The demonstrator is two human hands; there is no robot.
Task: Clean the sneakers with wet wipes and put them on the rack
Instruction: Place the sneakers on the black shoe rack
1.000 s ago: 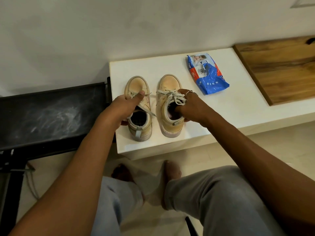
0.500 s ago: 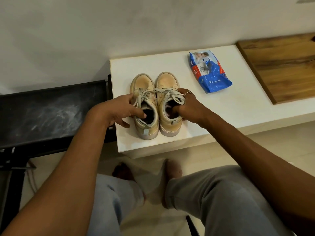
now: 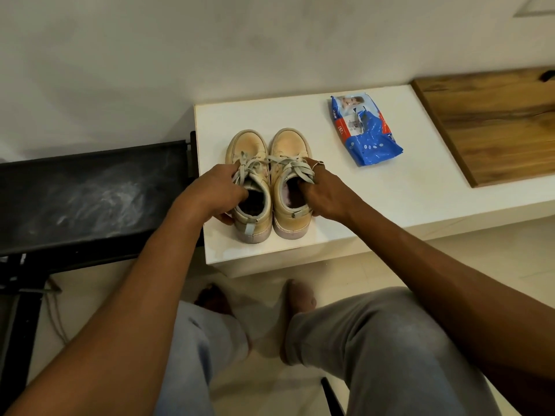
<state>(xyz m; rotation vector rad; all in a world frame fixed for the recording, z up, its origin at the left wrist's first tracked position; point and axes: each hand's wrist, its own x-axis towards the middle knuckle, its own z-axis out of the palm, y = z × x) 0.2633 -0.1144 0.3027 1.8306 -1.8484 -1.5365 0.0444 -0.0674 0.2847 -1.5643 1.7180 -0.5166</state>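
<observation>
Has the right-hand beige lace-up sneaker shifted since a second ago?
Yes. The right-hand beige sneaker slid left, away from the blue plastic wet-wipes pack, closing the gap to the left-hand beige sneaker on the white bench.

Blue wet-wipes pack (image 3: pixel 365 132), "72" on its red band, other print too blurred to read

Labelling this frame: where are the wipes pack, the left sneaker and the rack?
wipes pack (image 3: pixel 365 130), head view, blue wrapper middle
left sneaker (image 3: pixel 247 145), head view, toe cap
rack (image 3: pixel 90 193), head view, black top shelf
</observation>
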